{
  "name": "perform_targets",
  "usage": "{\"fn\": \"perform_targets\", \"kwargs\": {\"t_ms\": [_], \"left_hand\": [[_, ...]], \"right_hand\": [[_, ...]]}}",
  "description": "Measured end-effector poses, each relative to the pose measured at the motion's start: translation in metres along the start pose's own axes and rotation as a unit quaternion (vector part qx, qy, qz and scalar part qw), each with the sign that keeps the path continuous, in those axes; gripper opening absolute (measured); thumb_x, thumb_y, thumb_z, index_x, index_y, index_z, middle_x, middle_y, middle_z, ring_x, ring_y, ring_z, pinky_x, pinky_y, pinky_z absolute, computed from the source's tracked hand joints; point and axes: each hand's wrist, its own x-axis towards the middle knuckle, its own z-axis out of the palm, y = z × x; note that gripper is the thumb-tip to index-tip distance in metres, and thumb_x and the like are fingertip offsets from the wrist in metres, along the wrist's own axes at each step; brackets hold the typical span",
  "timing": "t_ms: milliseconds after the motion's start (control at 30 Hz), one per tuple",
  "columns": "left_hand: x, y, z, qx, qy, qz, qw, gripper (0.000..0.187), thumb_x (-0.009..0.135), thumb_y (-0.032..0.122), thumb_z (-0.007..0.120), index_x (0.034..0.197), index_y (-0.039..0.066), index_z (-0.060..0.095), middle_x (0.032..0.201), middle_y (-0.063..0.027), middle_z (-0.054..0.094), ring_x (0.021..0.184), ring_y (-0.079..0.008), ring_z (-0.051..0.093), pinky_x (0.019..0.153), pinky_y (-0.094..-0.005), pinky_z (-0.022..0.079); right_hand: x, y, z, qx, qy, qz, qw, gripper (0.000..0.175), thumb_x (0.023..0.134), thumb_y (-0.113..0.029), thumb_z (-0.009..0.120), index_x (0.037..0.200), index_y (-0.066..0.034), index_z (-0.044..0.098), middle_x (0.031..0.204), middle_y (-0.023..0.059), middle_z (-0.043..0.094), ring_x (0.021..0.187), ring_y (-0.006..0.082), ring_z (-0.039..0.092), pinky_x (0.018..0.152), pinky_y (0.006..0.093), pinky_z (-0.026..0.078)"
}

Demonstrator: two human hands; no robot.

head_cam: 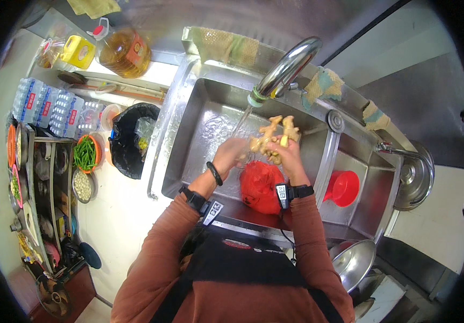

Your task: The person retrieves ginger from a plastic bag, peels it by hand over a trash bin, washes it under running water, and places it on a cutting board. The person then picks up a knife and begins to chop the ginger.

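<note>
My right hand (289, 155) grips a knobbly ginger root (266, 137), its stubby fingers pointing up towards the faucet. My left hand (232, 154) is blurred just left of the ginger, close to the running water; its fingers are too smeared to tell whether they touch the root. Water falls from the curved chrome faucet (288, 66) into the large stainless-steel sink basin (199, 161). Below my hands a red mesh bag (261, 187) lies in the basin, its contents hard to make out.
A red plastic scoop (345, 188) sits in the smaller right basin (371, 177). Left of the sink stands a bin with a black liner (131, 155). Farther left are a basket of green peppers (85, 154) and a metal rack (52, 194). A steel bowl (355, 264) is at lower right.
</note>
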Motion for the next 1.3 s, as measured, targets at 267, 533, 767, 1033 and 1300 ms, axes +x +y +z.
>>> {"fn": "perform_targets", "kwargs": {"t_ms": [267,533,767,1033,1300], "left_hand": [[-0.019,-0.042,-0.037,0.118,0.037,0.028,0.992,0.022,0.086,0.018,0.059,0.105,0.008,0.061,0.081,-0.0024,0.062,0.070,-0.0102,0.060,0.052,-0.0224,0.046],[-0.021,-0.060,-0.060,0.072,0.108,0.077,0.989,0.018,0.082,0.014,0.061,0.098,0.007,0.063,0.074,-0.0050,0.064,0.057,-0.0129,0.060,0.041,-0.0267,0.047],[-0.040,-0.061,-0.055,0.034,0.079,0.109,0.990,0.022,0.080,0.007,0.063,0.101,0.002,0.059,0.077,-0.0051,0.062,0.066,-0.0125,0.060,0.052,-0.0252,0.048],[-0.060,-0.043,-0.039,0.000,-0.057,0.208,0.976,0.032,0.065,-0.004,0.073,0.094,-0.001,0.059,0.079,-0.0082,0.064,0.069,-0.0156,0.063,0.060,-0.0290,0.051],[-0.075,-0.030,-0.040,-0.138,-0.269,0.210,0.930,0.031,0.073,-0.001,0.071,0.100,0.000,0.056,0.088,-0.0077,0.065,0.080,-0.0169,0.066,0.070,-0.0272,0.052]], "right_hand": [[0.074,-0.045,-0.061,0.398,0.004,-0.141,0.906,0.032,0.089,-0.020,0.062,0.114,-0.0023,0.051,0.100,0.0119,0.061,0.085,0.0202,0.060,0.076,0.0318,0.054],[0.177,-0.038,-0.108,0.293,-0.007,-0.130,0.947,0.038,0.095,-0.023,0.054,0.126,-0.0015,0.049,0.115,0.0110,0.058,0.102,0.0235,0.058,0.093,0.0334,0.048],[0.218,-0.058,-0.107,0.265,-0.048,-0.136,0.954,0.038,0.095,-0.025,0.053,0.126,-0.0036,0.050,0.117,0.0097,0.058,0.103,0.0186,0.057,0.090,0.0287,0.048],[0.192,-0.086,-0.069,0.236,0.036,-0.129,0.962,0.045,0.095,-0.011,0.049,0.138,-0.0022,0.038,0.137,0.0135,0.043,0.117,0.0228,0.050,0.098,0.0292,0.043],[0.123,-0.012,-0.109,0.171,0.010,-0.222,0.960,0.035,0.097,-0.014,0.045,0.131,-0.0072,0.046,0.139,0.0121,0.041,0.123,0.0248,0.044,0.106,0.0337,0.038]]}}
